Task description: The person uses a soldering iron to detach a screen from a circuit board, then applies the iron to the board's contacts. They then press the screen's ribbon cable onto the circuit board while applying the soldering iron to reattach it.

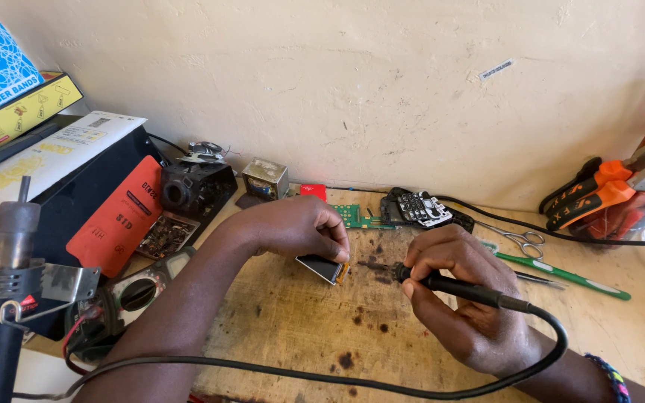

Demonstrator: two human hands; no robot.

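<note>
On the wooden bench (300, 328), hands grip soldering iron (457, 286) and small screen (322, 267).

Head cam, down, close over workbench (300, 328)

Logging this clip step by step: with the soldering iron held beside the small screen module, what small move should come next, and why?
Probably ease the soldering iron tip a little left to the small screen module's orange flex edge. The right hand grips the iron like a pen, its tip just short of that edge, while the left hand pins the module on the wooden bench. The contact itself is too small to judge.
</note>
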